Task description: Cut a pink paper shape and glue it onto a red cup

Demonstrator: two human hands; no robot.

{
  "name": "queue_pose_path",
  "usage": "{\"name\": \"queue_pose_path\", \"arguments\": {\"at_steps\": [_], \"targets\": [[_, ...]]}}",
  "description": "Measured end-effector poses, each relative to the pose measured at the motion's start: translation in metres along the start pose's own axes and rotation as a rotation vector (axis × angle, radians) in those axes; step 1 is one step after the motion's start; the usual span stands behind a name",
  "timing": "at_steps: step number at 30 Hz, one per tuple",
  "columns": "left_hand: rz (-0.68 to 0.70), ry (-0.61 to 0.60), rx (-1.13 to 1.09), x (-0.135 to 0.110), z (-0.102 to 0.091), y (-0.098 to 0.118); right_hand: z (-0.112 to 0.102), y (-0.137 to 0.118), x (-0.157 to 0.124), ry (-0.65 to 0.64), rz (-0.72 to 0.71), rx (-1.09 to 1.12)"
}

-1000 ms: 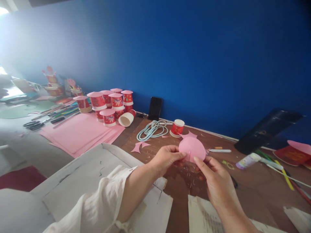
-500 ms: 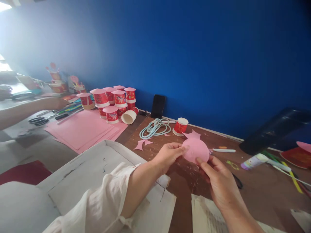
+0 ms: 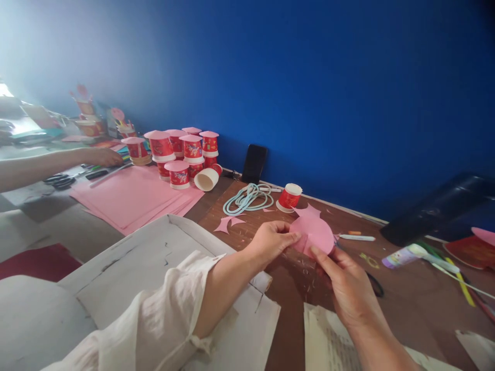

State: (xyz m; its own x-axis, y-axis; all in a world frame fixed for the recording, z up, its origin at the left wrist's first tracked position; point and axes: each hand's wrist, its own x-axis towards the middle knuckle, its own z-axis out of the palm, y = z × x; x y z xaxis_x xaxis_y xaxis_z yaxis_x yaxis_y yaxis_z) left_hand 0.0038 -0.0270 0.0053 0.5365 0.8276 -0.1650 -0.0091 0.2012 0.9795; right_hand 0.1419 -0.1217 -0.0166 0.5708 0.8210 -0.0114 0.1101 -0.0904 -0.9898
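Between my two hands, above the brown table, is a round pink paper disc (image 3: 317, 233). It has a slit or fold line running from its middle toward the near edge. My left hand (image 3: 273, 239) pinches its left edge between thumb and fingers. My right hand (image 3: 344, 278) grips the lower right edge, thumb on top and fingers underneath. Just beyond the disc lies a pink paper scrap (image 3: 309, 210), and behind it stands a red paper cup (image 3: 290, 198), upside down. More pink offcuts (image 3: 229, 222) lie to the left.
Red cups with pink paper tops (image 3: 179, 174) stand at the left behind pink sheets (image 3: 127, 201). Another person's hand (image 3: 104, 156) reaches in there. A light blue cord (image 3: 247, 200), a phone (image 3: 255, 163), a glue stick (image 3: 404, 256) and a black bottle (image 3: 436, 211) lie around.
The paper disc has shifted between my hands, and a slit or fold line now shows on it. The other person's hand has moved slightly right. The view has tilted a little.
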Motion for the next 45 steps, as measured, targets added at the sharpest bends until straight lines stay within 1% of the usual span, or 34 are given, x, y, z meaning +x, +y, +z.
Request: {"name": "queue_pose_path", "arguments": {"at_steps": [9,14,23,29,32,35,40,43,45], "targets": [[-0.014,0.001,-0.002,-0.003,0.001,0.005,0.001,-0.001,-0.001,0.017,-0.021,-0.026],[-0.006,-0.004,-0.012,-0.003,0.001,0.004,0.002,-0.001,-0.002,0.065,-0.019,-0.105],[0.002,-0.023,-0.017,-0.003,0.001,0.004,0.001,-0.001,-0.002,0.058,-0.028,-0.17],[0.011,-0.03,-0.033,-0.002,0.001,0.001,0.003,-0.003,-0.003,0.079,-0.035,-0.177],[0.014,-0.041,-0.042,0.0,0.001,-0.001,0.003,-0.005,-0.004,0.089,-0.018,-0.231],[0.009,-0.033,-0.031,0.001,0.001,-0.004,0.0,-0.005,-0.003,0.065,-0.002,-0.298],[0.017,-0.033,0.01,0.002,0.002,-0.005,-0.001,-0.002,-0.002,0.046,-0.017,-0.327],[-0.008,-0.025,0.054,0.001,0.003,-0.005,0.0,-0.003,-0.004,0.036,-0.04,-0.328],[-0.017,-0.028,0.036,0.001,0.003,-0.005,0.002,-0.005,-0.006,0.034,-0.064,-0.331]]}}
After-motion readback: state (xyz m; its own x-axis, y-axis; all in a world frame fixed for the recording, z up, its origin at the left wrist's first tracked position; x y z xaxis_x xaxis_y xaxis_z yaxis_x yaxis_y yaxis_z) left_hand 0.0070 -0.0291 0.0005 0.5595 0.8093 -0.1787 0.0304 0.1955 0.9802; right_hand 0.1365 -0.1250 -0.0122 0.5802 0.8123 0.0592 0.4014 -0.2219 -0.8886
